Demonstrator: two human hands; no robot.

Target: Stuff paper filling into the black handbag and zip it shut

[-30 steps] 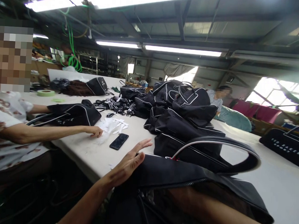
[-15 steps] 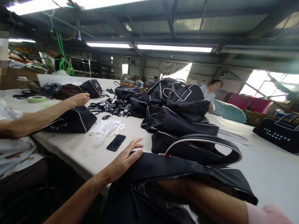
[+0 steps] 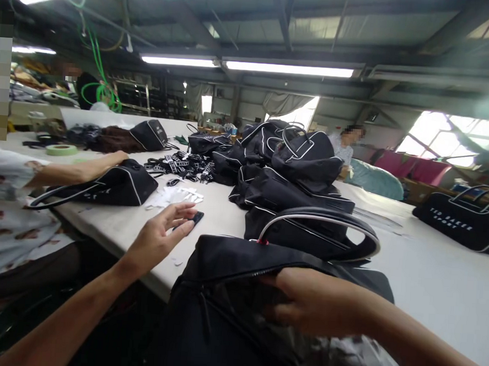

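Observation:
A black duffel bag (image 3: 231, 259) with white piping and a long carry handle (image 3: 329, 214) is in front of me, its zip top gaping. My right hand (image 3: 307, 300) reaches into that opening, close under the zippered edge; its fingertips are lost in the dark inside. Crumpled grey-white lining or filling shows below my wrist. Off the bag's left end, my left hand (image 3: 164, 233) hovers over the table with its fingers apart and nothing in them. It partly covers a black phone (image 3: 197, 219). White slips (image 3: 175, 196) lie just beyond it.
Black bags (image 3: 295, 169) are heaped behind mine, beside a pile of black-and-white straps (image 3: 183, 165). A lettered bag (image 3: 461, 218) stands at the right. On the left, a co-worker's arm (image 3: 79, 168) rests on another bag (image 3: 124, 184), near a tape roll (image 3: 61, 149).
My left hand has come off the bag and moved left over the phone. My right hand has drawn partly back, into sight. The co-worker's hand has lowered onto their bag, whose handle now shows.

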